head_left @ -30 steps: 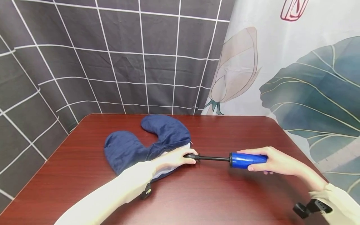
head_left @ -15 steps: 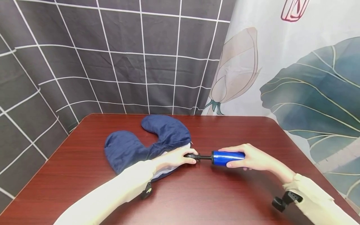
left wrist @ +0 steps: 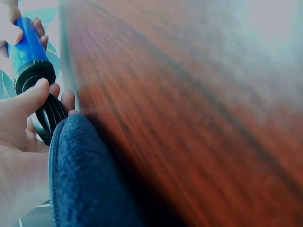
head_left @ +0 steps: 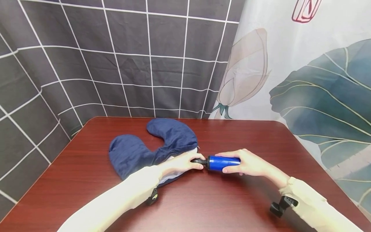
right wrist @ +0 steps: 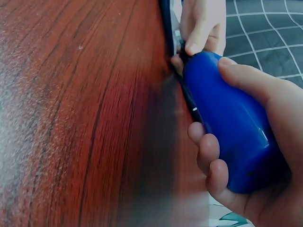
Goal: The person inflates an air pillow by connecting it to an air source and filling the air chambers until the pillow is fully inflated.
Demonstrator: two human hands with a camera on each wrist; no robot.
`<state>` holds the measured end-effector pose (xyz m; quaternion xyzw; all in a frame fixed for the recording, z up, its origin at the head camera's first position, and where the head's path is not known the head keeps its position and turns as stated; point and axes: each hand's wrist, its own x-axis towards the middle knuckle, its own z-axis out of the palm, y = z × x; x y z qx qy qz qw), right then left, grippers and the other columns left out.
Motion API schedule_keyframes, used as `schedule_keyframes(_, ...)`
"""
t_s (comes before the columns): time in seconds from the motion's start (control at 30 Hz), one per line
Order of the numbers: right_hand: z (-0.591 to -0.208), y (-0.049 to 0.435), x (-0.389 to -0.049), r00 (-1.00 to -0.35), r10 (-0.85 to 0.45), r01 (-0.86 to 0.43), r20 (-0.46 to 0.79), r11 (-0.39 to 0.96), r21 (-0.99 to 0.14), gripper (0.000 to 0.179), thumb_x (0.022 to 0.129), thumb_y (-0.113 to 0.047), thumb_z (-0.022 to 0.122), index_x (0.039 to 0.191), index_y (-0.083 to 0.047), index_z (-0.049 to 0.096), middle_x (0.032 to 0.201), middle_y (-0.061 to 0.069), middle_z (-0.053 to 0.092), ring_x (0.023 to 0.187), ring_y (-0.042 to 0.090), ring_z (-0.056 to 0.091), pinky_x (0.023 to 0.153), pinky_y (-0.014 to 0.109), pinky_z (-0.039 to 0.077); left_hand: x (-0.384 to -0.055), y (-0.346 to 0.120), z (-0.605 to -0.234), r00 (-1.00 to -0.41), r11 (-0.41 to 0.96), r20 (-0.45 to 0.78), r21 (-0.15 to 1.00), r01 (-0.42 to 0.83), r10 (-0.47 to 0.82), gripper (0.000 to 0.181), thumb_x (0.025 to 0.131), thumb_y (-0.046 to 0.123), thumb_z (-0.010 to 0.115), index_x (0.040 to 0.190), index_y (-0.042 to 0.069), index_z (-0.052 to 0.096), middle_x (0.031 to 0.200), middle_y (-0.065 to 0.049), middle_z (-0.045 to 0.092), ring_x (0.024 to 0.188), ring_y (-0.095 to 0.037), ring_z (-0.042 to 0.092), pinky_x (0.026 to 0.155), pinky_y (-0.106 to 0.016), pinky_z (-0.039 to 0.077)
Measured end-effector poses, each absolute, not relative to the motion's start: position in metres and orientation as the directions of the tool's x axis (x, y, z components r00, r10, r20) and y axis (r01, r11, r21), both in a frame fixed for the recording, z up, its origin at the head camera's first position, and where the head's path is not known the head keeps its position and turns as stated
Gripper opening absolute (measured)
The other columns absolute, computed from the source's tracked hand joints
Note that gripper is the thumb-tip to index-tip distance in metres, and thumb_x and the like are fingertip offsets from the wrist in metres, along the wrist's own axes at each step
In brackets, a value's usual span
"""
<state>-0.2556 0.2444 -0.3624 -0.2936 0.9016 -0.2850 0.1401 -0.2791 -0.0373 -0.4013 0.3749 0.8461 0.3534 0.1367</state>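
A hand pump with a blue barrel [head_left: 215,163] and a black handle [left wrist: 49,118] lies level between the two hands. My left hand [head_left: 182,162] grips the ribbed black handle beside the white inner part of a navy U-shaped neck pillow [head_left: 130,154]. Around the barrel curl the fingers and thumb of my right hand [head_left: 252,163], seen close up in the right wrist view. Barrel and handle stand almost end to end, with hardly any rod showing. Part of the pillow's near side is hidden under the left forearm.
Both hands work over a reddish-brown wooden table [head_left: 203,206]. Behind it hang a dark grey curtain [head_left: 130,64] with a white grid and a pale curtain [head_left: 290,80] with a flower and leaf print. Black wrist cameras sit on both sleeves.
My right hand has moved left with the blue barrel, so the long stretch of black rod seen earlier has slid into it. The left hand and pillow have stayed in place.
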Motion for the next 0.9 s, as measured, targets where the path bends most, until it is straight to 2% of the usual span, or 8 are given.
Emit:
schedule_keyframes(0.17,-0.360,0.249,-0.252,-0.799,-0.592,-0.426,-0.107,0.682,-0.594,0.056,0.085,-0.044,0.074,0.137,-0.032,0.057,0.110,0.007,0.069,0.064,0.011,0.063,0.051,0.030,0.053,-0.279,-0.037,-0.402,-0.678,0.469,0.036,0.696,0.545,0.734,0.022,0.093,0.021,0.065,0.113,0.010,0.066,0.097,-0.004,0.067,0.087,-0.007,0.051,0.085,-0.020,0.039)
schedule_keyframes(0.37,-0.353,0.266,-0.245,-0.804,-0.580,-0.404,-0.129,0.694,-0.596,0.056,0.085,-0.040,0.075,0.138,-0.032,0.056,0.108,0.007,0.068,0.055,0.010,0.061,0.049,0.030,0.052,-0.278,-0.038,-0.401,-0.674,0.468,0.034,0.693,0.548,0.738,0.023,0.094,0.021,0.065,0.113,0.009,0.066,0.098,-0.004,0.067,0.089,-0.007,0.052,0.087,-0.020,0.040)
schedule_keyframes(0.67,-0.341,0.303,-0.231,-0.814,-0.560,-0.363,-0.151,0.695,-0.620,0.055,0.088,-0.035,0.073,0.140,-0.031,0.054,0.103,0.009,0.066,0.055,0.010,0.059,0.048,0.031,0.051,-0.280,-0.039,-0.401,-0.664,0.461,0.044,0.686,0.564,0.747,0.023,0.094,0.020,0.065,0.114,0.009,0.066,0.104,-0.005,0.069,0.094,-0.009,0.055,0.091,-0.021,0.041)
schedule_keyframes(0.9,-0.332,0.328,-0.223,-0.826,-0.542,-0.346,-0.154,0.704,-0.620,0.054,0.090,-0.033,0.071,0.141,-0.029,0.053,0.102,0.009,0.064,0.055,0.007,0.058,0.047,0.030,0.050,-0.278,-0.040,-0.402,-0.702,0.482,0.030,0.707,0.518,0.712,0.023,0.093,0.025,0.066,0.113,0.013,0.067,0.101,-0.002,0.067,0.092,-0.005,0.051,0.088,-0.019,0.039)
